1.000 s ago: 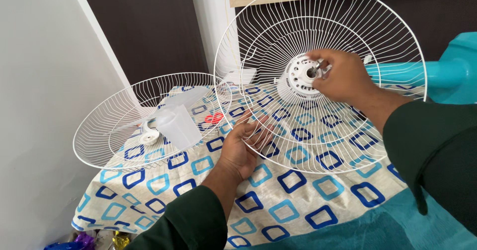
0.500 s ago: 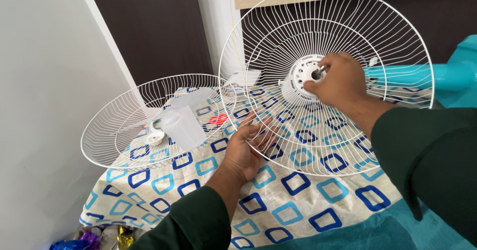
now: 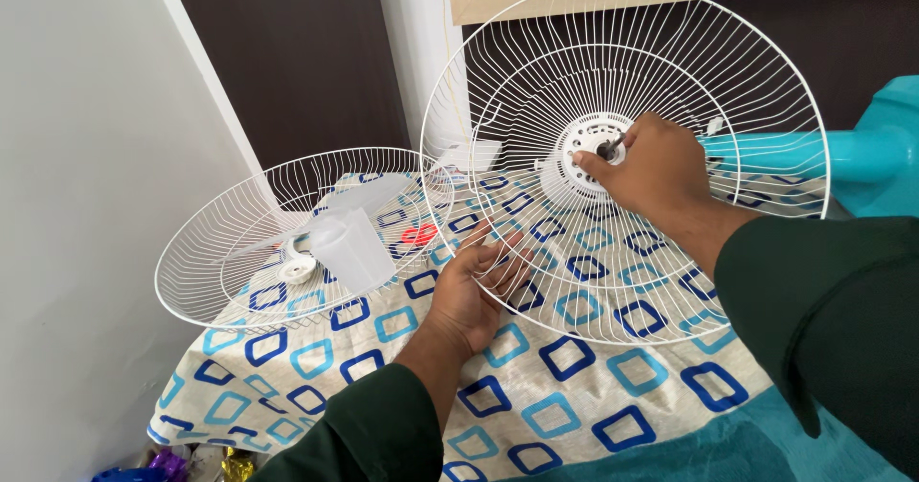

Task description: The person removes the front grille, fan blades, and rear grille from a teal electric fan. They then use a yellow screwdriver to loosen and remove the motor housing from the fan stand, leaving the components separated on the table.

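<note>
Your left hand (image 3: 469, 295) grips the round white wire fan guard (image 3: 627, 156) at its seven o'clock rim, fingers curled around the wire. Your right hand (image 3: 646, 166) pinches something at the white plastic hub (image 3: 586, 142). The second white wire guard (image 3: 287, 238) and translucent fan blade (image 3: 349, 243) lie apart at nine o'clock, unmounted.

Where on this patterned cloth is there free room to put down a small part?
Free: the patterned cloth in front of the upright white wire fan guard, right of the left hand. A smaller patch lies below the flat white wire guard at the left corner. Crowded: the back, where both guards, the translucent fan blade and the right hand are.
</note>
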